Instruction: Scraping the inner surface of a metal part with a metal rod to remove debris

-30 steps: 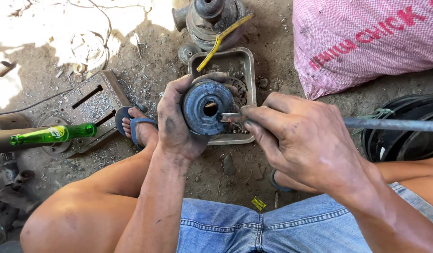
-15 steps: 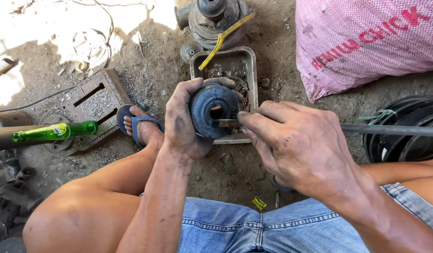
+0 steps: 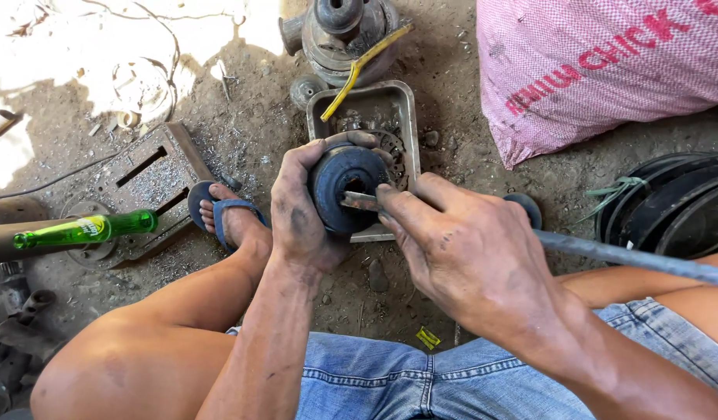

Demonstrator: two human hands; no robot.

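Tight quarters: a tray (image 3: 409,117) lies just behind the disc (image 3: 345,187), a sack (image 3: 600,70) to the right. The left hand (image 3: 300,214) is clamped around the disc, held above the tray's near edge. The right hand (image 3: 460,249) grips a rod (image 3: 631,257), its tip in the disc's hole.

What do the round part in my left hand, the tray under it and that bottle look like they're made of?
Round part: likely metal, dull dark grey and grimy; possibly rubber-faced. Left hand grips it. Tray: sheet metal, grey, with a stained, rolled rim. Bottle: green glass, glossy and see-through.
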